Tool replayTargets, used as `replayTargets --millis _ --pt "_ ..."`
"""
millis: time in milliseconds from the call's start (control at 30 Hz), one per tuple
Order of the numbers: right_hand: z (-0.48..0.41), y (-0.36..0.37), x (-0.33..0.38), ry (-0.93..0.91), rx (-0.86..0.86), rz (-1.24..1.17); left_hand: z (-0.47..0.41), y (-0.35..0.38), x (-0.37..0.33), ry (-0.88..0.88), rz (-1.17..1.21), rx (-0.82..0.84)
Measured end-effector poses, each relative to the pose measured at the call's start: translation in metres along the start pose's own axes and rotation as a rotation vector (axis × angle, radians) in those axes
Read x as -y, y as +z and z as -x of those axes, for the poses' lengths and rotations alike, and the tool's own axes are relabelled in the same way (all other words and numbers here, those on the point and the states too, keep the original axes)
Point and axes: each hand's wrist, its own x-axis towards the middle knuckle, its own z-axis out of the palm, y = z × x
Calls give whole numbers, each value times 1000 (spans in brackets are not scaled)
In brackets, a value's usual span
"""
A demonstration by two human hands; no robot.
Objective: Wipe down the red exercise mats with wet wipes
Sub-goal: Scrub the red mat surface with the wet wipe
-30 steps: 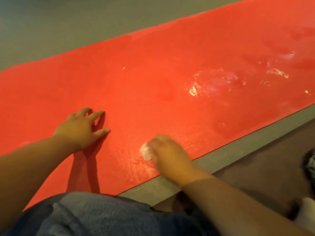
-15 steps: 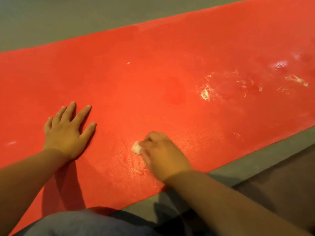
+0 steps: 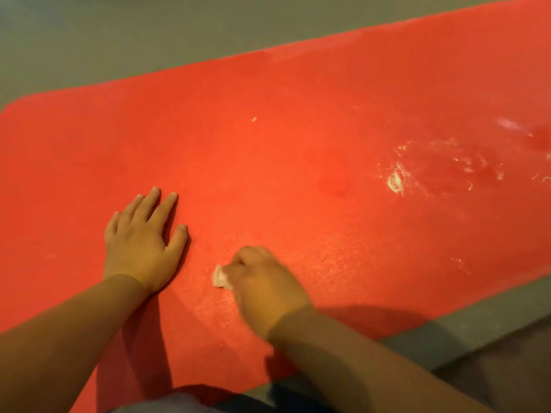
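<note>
A long red exercise mat lies across the grey floor, running from lower left to upper right. My left hand rests flat on the mat with its fingers straight. Just to its right, my right hand grips a small balled-up white wet wipe and presses it against the mat near the front edge. Only the wipe's left end shows past my fingers. The mat around my right hand looks damp and speckled.
White smears and crumbs mark the mat to the right, with more smears farther right. A small pale speck lies mid-mat. Grey floor surrounds the mat; a darker brown strip sits at lower right. My clothed knee is at the bottom.
My right hand with the wipe has slid left along the mat. My left hand flattened and its fingers straightened. The view shifted, so the white smears moved rightward in frame.
</note>
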Motion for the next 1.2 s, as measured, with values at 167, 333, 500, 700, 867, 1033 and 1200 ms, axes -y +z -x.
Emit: replayTargets --millis 167,333,500,700,867,1033,1200 --pt "-12 -95 -99 433 -356 196 0 0 2 6 4 0" --pt "-20 -71 -78 506 -396 173 0 0 0 1 5 1" --pt "-24 17 22 30 -67 47 1 0 1 -7 16 -1" --pt "-52 -71 -82 347 -279 226 -1 0 0 -2 11 -2" --pt "-50 -74 -92 618 -518 145 -1 -2 -1 0 4 11" --pt "-55 18 17 -86 -90 50 0 -3 1 -16 36 11" --pt "-81 -39 -59 101 -163 175 0 0 2 -19 93 -20"
